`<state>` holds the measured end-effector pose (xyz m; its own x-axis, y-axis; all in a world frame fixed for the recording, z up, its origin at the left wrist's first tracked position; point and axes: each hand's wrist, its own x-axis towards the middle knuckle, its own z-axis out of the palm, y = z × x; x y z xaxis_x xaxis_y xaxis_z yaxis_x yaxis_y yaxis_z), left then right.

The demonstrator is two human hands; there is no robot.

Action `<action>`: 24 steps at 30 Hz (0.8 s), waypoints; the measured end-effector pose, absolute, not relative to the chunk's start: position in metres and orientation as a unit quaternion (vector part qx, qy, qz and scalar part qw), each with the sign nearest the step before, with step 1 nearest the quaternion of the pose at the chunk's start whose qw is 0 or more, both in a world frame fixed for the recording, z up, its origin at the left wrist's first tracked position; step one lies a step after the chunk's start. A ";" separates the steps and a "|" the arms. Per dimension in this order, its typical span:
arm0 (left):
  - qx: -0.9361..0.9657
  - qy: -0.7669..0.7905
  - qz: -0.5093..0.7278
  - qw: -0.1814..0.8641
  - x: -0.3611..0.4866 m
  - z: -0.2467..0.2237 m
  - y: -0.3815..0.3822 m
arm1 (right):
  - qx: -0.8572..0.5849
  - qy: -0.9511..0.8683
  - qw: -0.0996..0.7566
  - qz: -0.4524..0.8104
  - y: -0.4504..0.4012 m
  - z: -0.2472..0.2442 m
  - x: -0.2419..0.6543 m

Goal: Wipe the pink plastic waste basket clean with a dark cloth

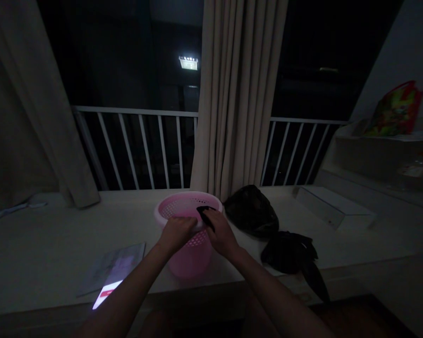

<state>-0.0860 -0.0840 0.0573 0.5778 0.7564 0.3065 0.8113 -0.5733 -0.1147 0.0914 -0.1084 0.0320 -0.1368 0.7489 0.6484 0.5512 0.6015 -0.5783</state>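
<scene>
A pink plastic basket with a perforated upper wall stands upright on the pale ledge. My left hand is closed over the near part of its rim. Just to the right, my right hand is closed at the rim's right side, with a small piece of black material between thumb and fingers. Two black plastic bags lie right of the basket: a fuller one near the curtain and a crumpled one nearer the front edge, its end hanging over.
A lit phone lies on a paper at the left of the ledge. At the right are a white box and a shelf with a red and green bag. Curtains and a white railing stand behind.
</scene>
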 end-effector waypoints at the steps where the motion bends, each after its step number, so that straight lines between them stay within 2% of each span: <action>1: -0.880 -0.448 -0.118 0.110 -0.088 0.054 -0.086 | -0.424 -0.769 0.470 0.085 -0.112 0.031 0.089; 8: -0.879 -0.451 -0.152 0.011 -0.108 0.039 -0.106 | -0.403 -0.839 0.365 0.007 -0.128 0.026 0.088; 11: -0.868 -0.456 -0.195 0.022 -0.116 0.049 -0.105 | -0.406 -0.845 0.347 -0.008 -0.129 0.024 0.087; 14: -0.794 -0.556 -0.240 0.058 -0.123 0.064 -0.084 | -0.410 -0.847 0.338 -0.017 -0.129 0.024 0.084; 16: -0.719 -0.658 -0.217 0.054 -0.126 0.070 -0.061 | -0.412 -0.847 0.335 -0.023 -0.130 0.024 0.081; 18: -0.661 -0.732 -0.164 0.003 -0.126 0.071 -0.038 | -0.413 -0.847 0.332 -0.032 -0.132 0.024 0.078; 21: -0.637 -0.759 -0.120 -0.063 -0.120 0.069 -0.011 | -0.418 -0.847 0.325 -0.046 -0.135 0.024 0.074; 24: -0.636 -0.759 -0.117 -0.078 -0.110 0.065 0.005 | -0.430 -0.844 0.317 -0.055 -0.136 0.021 0.073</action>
